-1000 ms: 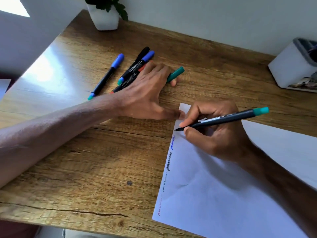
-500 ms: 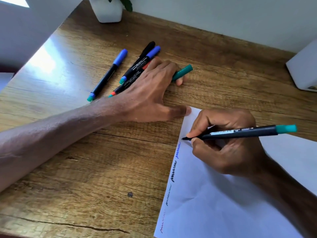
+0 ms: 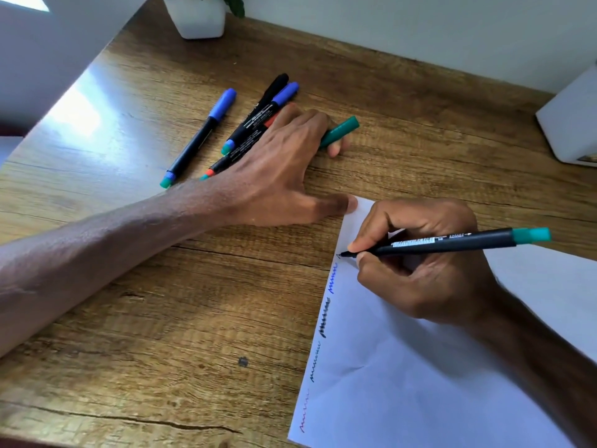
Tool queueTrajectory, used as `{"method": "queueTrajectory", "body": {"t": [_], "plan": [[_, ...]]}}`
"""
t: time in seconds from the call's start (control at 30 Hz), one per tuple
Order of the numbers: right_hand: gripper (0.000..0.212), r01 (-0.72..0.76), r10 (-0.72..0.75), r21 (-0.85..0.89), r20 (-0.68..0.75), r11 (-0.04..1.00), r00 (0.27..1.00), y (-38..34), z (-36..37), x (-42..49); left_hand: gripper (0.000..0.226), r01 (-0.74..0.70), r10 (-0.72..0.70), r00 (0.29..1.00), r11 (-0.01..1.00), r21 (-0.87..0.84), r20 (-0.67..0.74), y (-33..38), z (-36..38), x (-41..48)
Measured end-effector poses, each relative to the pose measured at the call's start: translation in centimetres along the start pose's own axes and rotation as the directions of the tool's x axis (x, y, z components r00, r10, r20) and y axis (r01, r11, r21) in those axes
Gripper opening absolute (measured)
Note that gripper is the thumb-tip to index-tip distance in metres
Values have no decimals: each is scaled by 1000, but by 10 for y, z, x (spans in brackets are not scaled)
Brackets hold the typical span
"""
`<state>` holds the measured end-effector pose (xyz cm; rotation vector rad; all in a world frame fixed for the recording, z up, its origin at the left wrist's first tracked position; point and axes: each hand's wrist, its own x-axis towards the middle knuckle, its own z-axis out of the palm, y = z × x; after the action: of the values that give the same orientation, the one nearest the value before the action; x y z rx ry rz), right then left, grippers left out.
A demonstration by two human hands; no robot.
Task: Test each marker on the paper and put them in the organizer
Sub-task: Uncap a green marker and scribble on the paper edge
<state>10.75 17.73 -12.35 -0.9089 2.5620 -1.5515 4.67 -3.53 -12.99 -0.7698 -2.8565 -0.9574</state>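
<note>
Looking down on a wooden desk [image 3: 155, 318] from head height. Just right of centre, right hand [image 3: 429, 273] curled round a black marker with a green end [image 3: 452, 243], pinched near the nib between thumb and forefinger. Long axis of that marker running almost level, nib toward 9 o'clock and green end toward 3 o'clock, nib touching the white paper [image 3: 420, 383] close to its upper left corner. Below the nib, toward 7 o'clock along the paper's left edge, a row of test squiggles [image 3: 332, 279]: blue, black, dark green, then red lowest. At 10 o'clock from the nib, left hand [image 3: 274, 179] spread nearly flat with fingers stretched out, thumb pressing the paper's corner, fingers resting across a green cap [image 3: 342, 129] and the near ends of a cluster of capped markers [image 3: 258, 124] pointing toward 1 o'clock. One blue-capped marker [image 3: 202, 137] lying apart at 9 o'clock of that cluster. At 2 o'clock from the writing hand, well apart at the view's right edge, a white container [image 3: 568, 124], probably the organizer, only its corner showing. Judged from this layout: test stroke just starting, green cap needed from 11 o'clock of the nib before any trip to the container, and the right hand clearly the nearer of the two hands for that trip.
</note>
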Motion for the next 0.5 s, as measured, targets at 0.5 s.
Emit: {"method": "queueTrajectory", "body": {"t": [0.5], "plan": [[2,-20,21,11,-33,1000,999,-2,0,0,54,-9,9,1000,1000,0,-3,1,0,-1]]}}
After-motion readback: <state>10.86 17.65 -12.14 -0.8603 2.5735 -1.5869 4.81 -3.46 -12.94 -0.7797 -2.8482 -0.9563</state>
